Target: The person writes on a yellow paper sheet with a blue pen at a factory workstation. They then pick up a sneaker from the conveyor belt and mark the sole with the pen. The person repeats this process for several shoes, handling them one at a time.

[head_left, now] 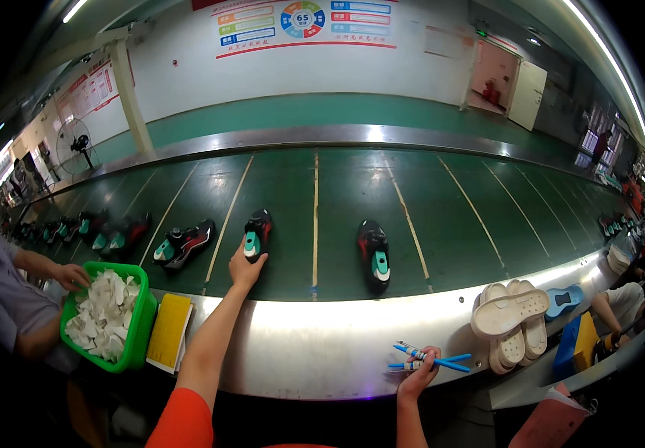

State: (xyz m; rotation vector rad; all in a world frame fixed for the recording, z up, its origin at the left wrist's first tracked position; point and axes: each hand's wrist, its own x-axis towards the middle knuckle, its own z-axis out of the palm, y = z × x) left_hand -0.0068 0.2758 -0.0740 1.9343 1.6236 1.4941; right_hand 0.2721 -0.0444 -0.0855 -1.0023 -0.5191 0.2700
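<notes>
My left hand (246,263) reaches forward over the green conveyor belt (352,179), its fingers closed round the heel end of a black and red shoe (262,222) with a teal patch. The shoe's toe points away from me. My right hand (421,372) is above the metal ledge (300,336), gripping crossed blue pen-like sticks (453,363) with pale bands and thin tips. Right of the left hand, another black and red shoe (372,246) lies on the belt, its teal part toward me. To the left is a pair of similar shoes (185,243).
A green basket (143,317) of white paper scraps and a yellow booklet (169,328) sit left on the ledge. Beside the basket is another person's hand (73,276). Cream shoe soles (505,313) are stacked at right, by a blue sole-shaped piece (563,300). More shoes (117,231) line the belt's left.
</notes>
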